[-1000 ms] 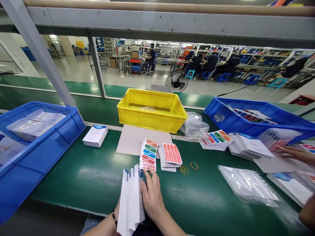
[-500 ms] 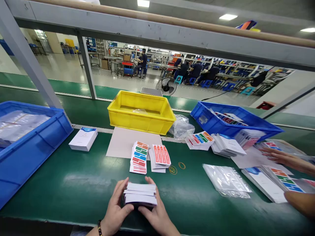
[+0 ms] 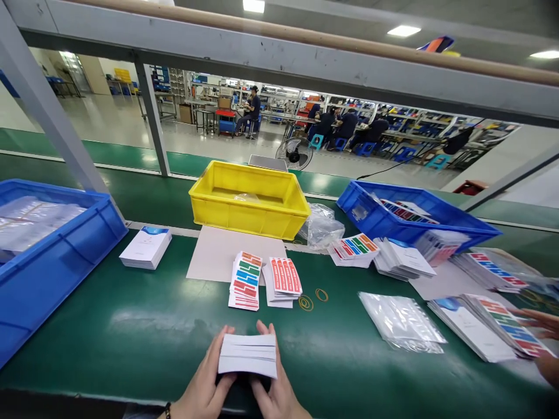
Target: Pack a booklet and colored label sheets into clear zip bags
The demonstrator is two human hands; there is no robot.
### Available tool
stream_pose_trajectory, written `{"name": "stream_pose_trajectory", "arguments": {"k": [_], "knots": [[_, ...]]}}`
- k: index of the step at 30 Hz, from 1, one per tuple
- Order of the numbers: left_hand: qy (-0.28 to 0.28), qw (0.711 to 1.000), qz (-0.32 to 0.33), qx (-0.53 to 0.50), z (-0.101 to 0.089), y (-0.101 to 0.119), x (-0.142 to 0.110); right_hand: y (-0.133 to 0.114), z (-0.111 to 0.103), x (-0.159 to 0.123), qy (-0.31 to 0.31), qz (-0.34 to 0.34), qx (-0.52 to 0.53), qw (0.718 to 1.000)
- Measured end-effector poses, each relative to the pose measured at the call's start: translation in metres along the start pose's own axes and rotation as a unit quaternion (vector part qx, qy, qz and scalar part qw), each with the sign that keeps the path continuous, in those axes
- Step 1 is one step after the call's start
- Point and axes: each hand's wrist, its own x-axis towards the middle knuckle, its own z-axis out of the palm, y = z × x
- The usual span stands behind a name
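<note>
A stack of white papers (image 3: pixel 247 356) is being held upright between the left hand (image 3: pixel 201 378) and the right hand (image 3: pixel 280 385) near the table's (image 3: pixel 131 343) near edge, its alignment seemingly being finished, though thin gaps are showing. Wrapped bundles (image 3: pixel 35 220) are already being stored in the left blue bin (image 3: pixel 65 265), while striped cards (image 3: pixel 247 279), red-printed cards (image 3: pixel 286 276) and, farther right, clear bags (image 3: pixel 399 320) are being left untouched by either hand.

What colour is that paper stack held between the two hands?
The visible side of the paper stack is white; it shows best in the head view.
</note>
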Motion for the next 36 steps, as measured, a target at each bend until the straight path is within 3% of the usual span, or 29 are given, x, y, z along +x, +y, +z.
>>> {"name": "stream_pose_trajectory", "arguments": {"k": [4, 8, 10, 13, 17, 20, 28, 36], "knots": [[0.004, 0.999, -0.023, 0.029, -0.007, -0.002, 0.006, 0.018, -0.003, -0.003, -0.008, 0.067, 0.023, 0.997], [0.043, 0.993, -0.071, -0.087, 0.002, 0.022, 0.016, -0.009, -0.01, 0.01, 0.008, 0.138, 0.101, 0.985], [0.046, 0.965, -0.142, -0.216, 0.011, 0.036, 0.018, -0.032, -0.013, 0.019, -0.001, 0.167, 0.15, 0.974], [0.073, 0.895, -0.24, -0.369, 0.018, 0.049, 0.018, -0.06, -0.019, 0.029, -0.008, 0.196, 0.21, 0.958], [0.104, 0.823, -0.324, -0.454, 0.017, 0.051, 0.013, -0.07, -0.021, 0.034, -0.023, 0.231, 0.184, 0.955], [0.109, 0.792, -0.373, -0.47, 0.014, 0.05, 0.011, -0.067, -0.019, 0.034, -0.051, 0.242, 0.197, 0.949], [0.134, 0.794, -0.359, -0.471, 0.011, 0.046, 0.006, -0.056, -0.014, 0.03, -0.047, 0.272, 0.166, 0.947], [0.099, 0.759, -0.367, -0.528, 0.007, 0.041, 0.005, -0.054, -0.016, 0.028, -0.025, 0.297, 0.174, 0.939]]}}
